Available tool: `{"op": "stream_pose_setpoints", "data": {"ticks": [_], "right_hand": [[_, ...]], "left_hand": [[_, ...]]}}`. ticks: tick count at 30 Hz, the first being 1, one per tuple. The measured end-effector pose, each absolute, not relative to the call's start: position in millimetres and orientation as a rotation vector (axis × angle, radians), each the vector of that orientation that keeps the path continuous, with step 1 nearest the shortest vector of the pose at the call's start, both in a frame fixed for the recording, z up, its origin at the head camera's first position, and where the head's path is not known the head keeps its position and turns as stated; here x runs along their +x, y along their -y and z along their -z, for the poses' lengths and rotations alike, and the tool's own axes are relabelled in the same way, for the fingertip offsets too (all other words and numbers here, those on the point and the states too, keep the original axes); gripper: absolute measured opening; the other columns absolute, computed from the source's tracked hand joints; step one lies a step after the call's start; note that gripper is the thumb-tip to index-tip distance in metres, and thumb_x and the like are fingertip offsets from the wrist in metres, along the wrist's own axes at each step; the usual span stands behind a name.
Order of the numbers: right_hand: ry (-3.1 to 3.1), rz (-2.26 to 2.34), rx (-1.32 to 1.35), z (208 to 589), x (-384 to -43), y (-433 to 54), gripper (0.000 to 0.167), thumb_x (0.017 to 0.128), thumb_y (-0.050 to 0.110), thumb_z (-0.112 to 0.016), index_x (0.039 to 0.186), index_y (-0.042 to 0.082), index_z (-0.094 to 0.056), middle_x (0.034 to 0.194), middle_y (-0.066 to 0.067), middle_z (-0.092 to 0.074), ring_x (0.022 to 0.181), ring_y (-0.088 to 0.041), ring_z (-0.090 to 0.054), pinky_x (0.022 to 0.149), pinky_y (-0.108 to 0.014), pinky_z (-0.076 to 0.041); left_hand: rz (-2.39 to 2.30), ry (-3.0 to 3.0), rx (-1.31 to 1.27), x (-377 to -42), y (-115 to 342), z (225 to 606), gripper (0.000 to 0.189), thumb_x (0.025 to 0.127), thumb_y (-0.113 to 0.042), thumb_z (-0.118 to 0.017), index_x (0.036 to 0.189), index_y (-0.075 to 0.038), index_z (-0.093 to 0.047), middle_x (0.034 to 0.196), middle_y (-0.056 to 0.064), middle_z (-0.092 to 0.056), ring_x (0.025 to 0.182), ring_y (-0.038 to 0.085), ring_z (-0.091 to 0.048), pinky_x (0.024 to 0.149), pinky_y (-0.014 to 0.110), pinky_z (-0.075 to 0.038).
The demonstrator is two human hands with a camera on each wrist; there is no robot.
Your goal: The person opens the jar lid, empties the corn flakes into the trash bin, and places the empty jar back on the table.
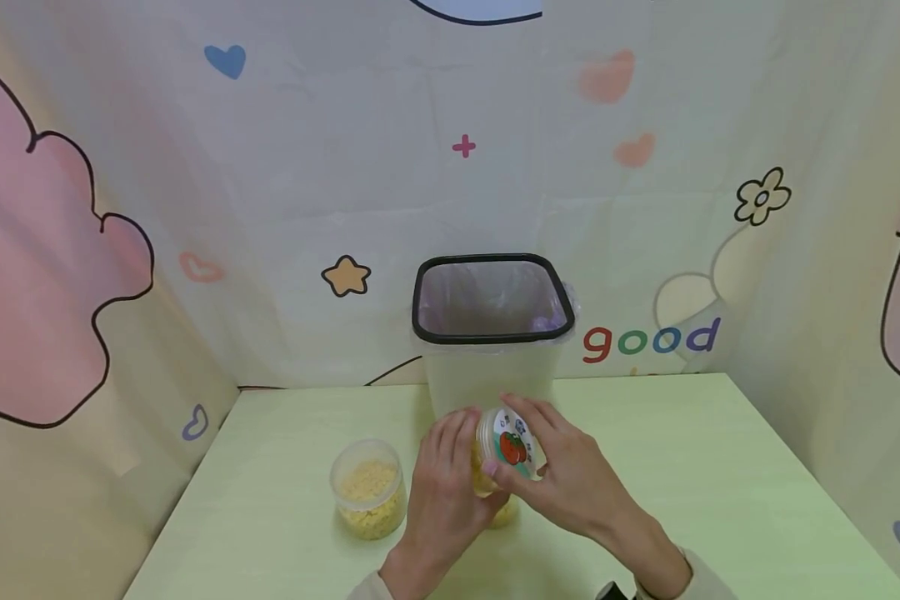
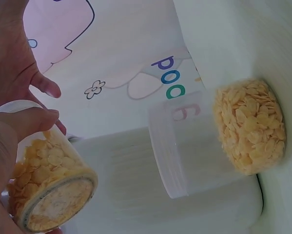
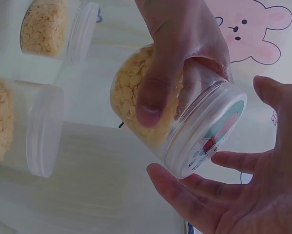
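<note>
My left hand (image 1: 446,471) grips a clear plastic jar (image 2: 53,161) partly filled with pale yellow flakes and holds it tilted. A white lid (image 1: 512,443) with a red fruit picture caps it. My right hand (image 1: 566,475) is spread around that lid. In the right wrist view, its fingertips (image 3: 160,178) are right at the lid's edge, while the thumb (image 3: 267,92) stands apart from it. A second jar of flakes (image 1: 371,500) stands upright on the table, left of my hands. Another jar (image 1: 506,513) stands mostly hidden under them.
A pale bin (image 1: 487,375) with a black rim and a purple liner stands at the back of the green table (image 1: 660,450). Behind it hangs a patterned cloth (image 1: 292,167) with hearts and the word "good"; similar cloth covers both sides.
</note>
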State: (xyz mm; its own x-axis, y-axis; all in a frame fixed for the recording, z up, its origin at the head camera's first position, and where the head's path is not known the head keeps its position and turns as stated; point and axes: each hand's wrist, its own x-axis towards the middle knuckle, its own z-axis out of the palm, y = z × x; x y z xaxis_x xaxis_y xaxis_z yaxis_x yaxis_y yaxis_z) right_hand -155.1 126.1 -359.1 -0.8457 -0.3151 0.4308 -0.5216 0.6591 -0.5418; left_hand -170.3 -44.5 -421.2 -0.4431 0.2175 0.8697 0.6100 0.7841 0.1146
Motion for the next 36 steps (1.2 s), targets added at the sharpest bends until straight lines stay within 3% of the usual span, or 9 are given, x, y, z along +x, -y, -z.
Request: {"op": "stream_pose_setpoints", "data": {"ticks": [6,13,23,32,36], "right_hand": [[2.570,-0.997,0.664,361.3,-156.2,-125.4,0.067,0.084,0.054,-0.070,0.140,0.023,-0.051,0.130,-0.001,-0.060,0.076,-0.005,-0.062,0.055,-0.015,-0.049],[2.536,-1.009,0.703,363.4,-157.4,-125.5,0.066,0.080,0.046,-0.077,0.137,0.020,-0.054,0.125,0.000,-0.061,0.088,-0.011,-0.062,0.055,-0.013,-0.050],[2.534,-1.041,0.778,367.6,-160.4,-130.5,0.070,0.077,0.043,-0.081,0.136,0.017,-0.055,0.127,-0.002,-0.060,0.092,-0.011,-0.064,0.062,-0.012,-0.052],[2.501,-1.075,0.871,368.4,-162.7,-134.7,0.069,0.076,0.038,-0.083,0.135,0.014,-0.056,0.128,-0.003,-0.060,0.091,-0.010,-0.064,0.064,-0.018,-0.057],[2.477,-0.992,0.946,367.7,-163.7,-137.1,0.069,0.073,0.034,-0.086,0.133,0.018,-0.057,0.130,-0.001,-0.058,0.096,-0.011,-0.064,0.072,-0.021,-0.058]], "left_hand": [[0.452,2.025,-0.609,-170.9,45.1,422.6,0.093,0.053,-0.034,-0.092,0.130,-0.002,-0.052,0.126,0.008,-0.059,0.115,0.025,-0.056,0.102,0.036,-0.047],[0.433,2.025,-0.618,-171.3,46.0,423.5,0.089,0.055,-0.033,-0.090,0.130,-0.002,-0.053,0.125,0.009,-0.060,0.115,0.025,-0.056,0.101,0.037,-0.048],[0.416,2.044,-0.628,-169.8,47.3,424.0,0.096,0.050,-0.038,-0.094,0.129,-0.004,-0.053,0.122,0.007,-0.060,0.112,0.025,-0.056,0.098,0.037,-0.049],[0.422,2.055,-0.636,-169.3,47.7,423.9,0.096,0.049,-0.037,-0.094,0.129,-0.004,-0.053,0.122,0.007,-0.060,0.111,0.025,-0.056,0.098,0.038,-0.049],[0.447,2.062,-0.644,-169.0,48.1,424.4,0.096,0.047,-0.035,-0.093,0.129,-0.004,-0.052,0.122,0.008,-0.060,0.110,0.026,-0.056,0.096,0.039,-0.050]]}}
